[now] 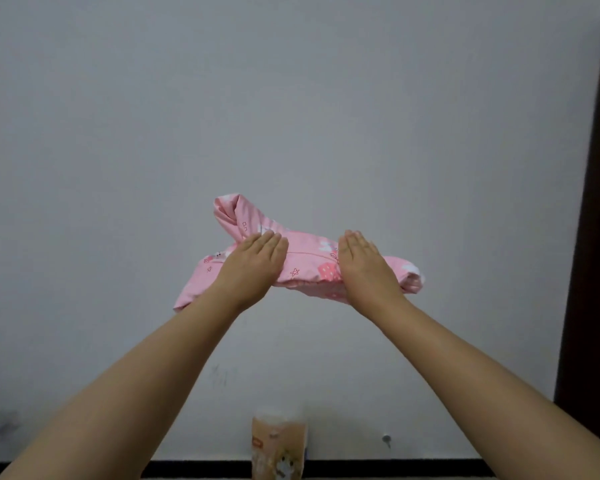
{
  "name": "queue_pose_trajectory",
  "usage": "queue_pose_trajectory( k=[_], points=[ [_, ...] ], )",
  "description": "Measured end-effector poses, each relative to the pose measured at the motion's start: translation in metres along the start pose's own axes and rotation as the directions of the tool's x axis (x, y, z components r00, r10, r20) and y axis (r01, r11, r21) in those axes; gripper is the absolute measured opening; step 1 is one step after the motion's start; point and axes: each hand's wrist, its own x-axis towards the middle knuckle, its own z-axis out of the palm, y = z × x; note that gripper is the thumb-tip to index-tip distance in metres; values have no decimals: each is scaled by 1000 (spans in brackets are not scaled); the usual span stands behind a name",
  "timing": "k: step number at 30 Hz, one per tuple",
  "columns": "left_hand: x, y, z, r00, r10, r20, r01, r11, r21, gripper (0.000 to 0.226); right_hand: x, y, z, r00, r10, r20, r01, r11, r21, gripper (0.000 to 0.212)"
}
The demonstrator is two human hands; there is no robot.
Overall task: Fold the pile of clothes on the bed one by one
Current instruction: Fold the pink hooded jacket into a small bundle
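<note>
A pink printed garment (307,263), partly folded into a loose bundle, is held up in the air in front of the wall. My left hand (253,261) lies over its left part with straight fingers on top. My right hand (364,265) lies over its right part the same way. Both thumbs are hidden under the cloth, so each hand seems to pinch the garment between fingers and thumb. One end of the cloth sticks up at the far left, and another hangs down below my left wrist. The bed and the pile of clothes are out of view.
A pale grey wall (291,98) fills the view. A brown printed packet (279,445) stands at the bottom centre before a black skirting strip (395,467). A dark door frame (596,237) runs down the right edge.
</note>
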Motion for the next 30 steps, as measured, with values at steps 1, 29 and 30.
queue_pose_trajectory(
  k=[1,29,30],
  points=[
    [12,-1,23,1000,3,-2,-3,1000,-17,47,16,10,12,1000,12,6,-12,1000,-7,72],
    [22,-300,483,805,-409,431,215,877,430,62,556,-169,346,863,-481,-153,501,782,370,75],
    [16,-318,494,775,-445,449,238,863,445,59,574,-186,351,852,-498,-159,519,767,378,76]
  ],
)
